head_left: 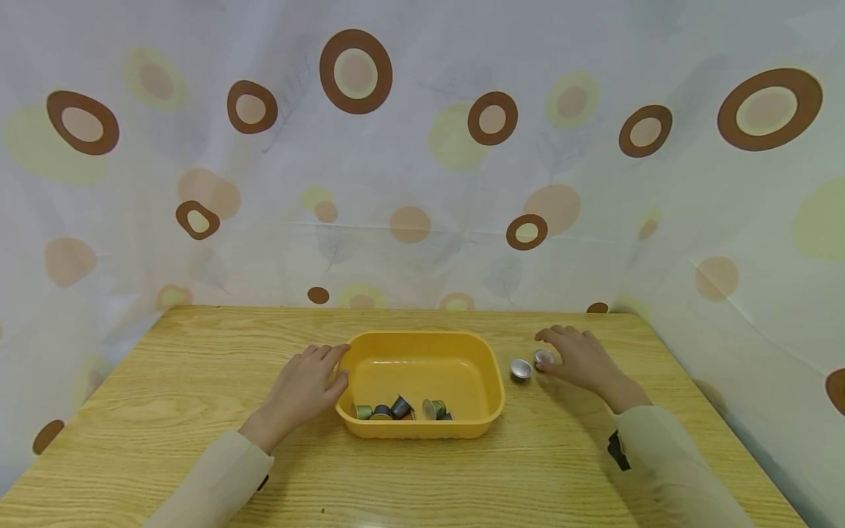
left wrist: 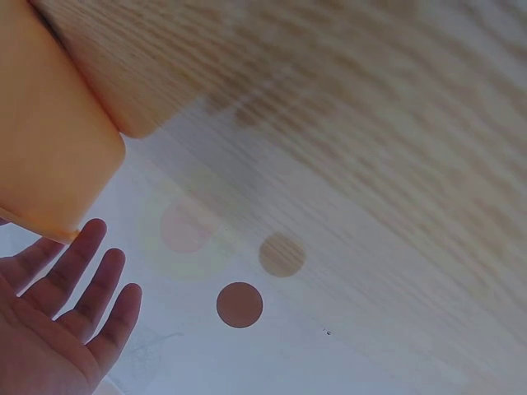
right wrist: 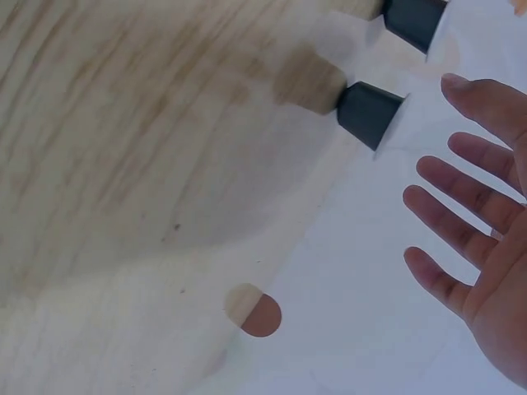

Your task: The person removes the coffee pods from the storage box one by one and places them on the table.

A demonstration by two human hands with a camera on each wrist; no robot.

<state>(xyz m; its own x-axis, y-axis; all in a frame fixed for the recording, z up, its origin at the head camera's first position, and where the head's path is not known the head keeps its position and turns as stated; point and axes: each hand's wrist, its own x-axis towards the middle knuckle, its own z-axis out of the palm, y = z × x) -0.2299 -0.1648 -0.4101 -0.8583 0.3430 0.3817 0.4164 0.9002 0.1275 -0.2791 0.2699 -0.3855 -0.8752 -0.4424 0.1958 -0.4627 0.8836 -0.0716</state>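
Observation:
A yellow plastic tub (head_left: pixel 422 430) stands on the table with several coffee capsules (head_left: pixel 400 408), green and dark ones, lying along its near side. At the tub's left rim is my left hand (head_left: pixel 305 387); in the left wrist view its fingers (left wrist: pixel 97 284) are fairly straight beside the tub wall (left wrist: pixel 58 123). To the right of the tub, two dark coffee capsules stand lid up, a nearer one (head_left: pixel 521 369) and a farther one (head_left: pixel 543 358). My right hand (head_left: pixel 584 361) is spread around the farther one; in the right wrist view its fingers (right wrist: pixel 461 222) are apart from that capsule (right wrist: pixel 369 113).
The wooden table (head_left: pixel 198 396) reaches back to a white curtain (head_left: pixel 409 161) printed with brown, yellow and peach circles. The same cloth hangs along both sides.

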